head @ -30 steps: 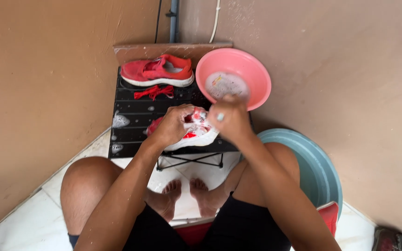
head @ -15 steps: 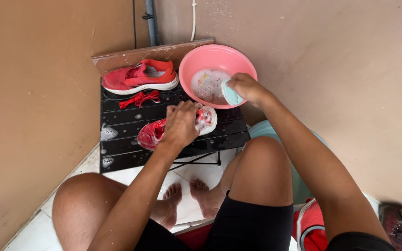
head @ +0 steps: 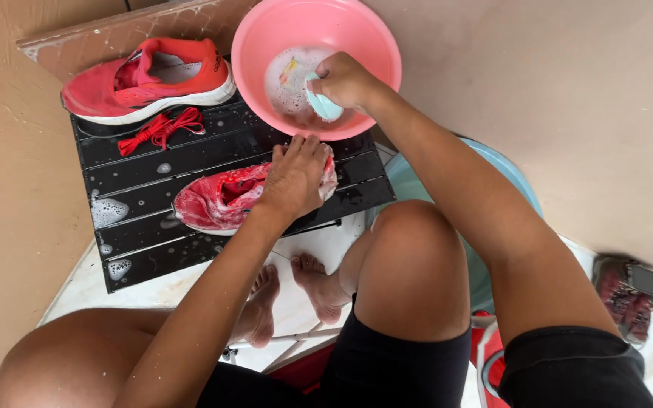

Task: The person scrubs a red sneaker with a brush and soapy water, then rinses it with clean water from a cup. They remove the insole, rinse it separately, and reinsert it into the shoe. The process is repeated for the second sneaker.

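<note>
Vs. half a sec ago: our right hand [head: 344, 79] has gone further into the pink basin [head: 372, 38] and now sits low in the soapy water w/ the pale blue-green brush [head: 322, 106] dipped at the foam; before, it was at the basin's near side. A sec ago both hands were together on the wet shoe. Left hand [head: 295, 177] hasn't left the shoe; it's pressed down same as before.

Pose now: right arm stretched fwd across the right knee, wrist bent down, fingers [head: 325, 69] curled tight around the brush, only its lower end showing. Left arm runs fwd from lower left, palm down, fingers [head: 301, 147] spread and lying flat over the toe end of the wet red shoe [head: 217, 200], holding it down rather than wrapping it.

That shoe lies on its side on the black slatted tabletop [head: 137, 170], near the front edge, just in front of the basin, suds round it. 2nd red shoe [head: 145, 75] w/ white sole stands at the back left, upright, well apart from our hands. Red laces [head: 162, 128] bundled just in front of it. Pale blue tub [head: 519, 189] on the floor at right, behind our right arm.
</note>
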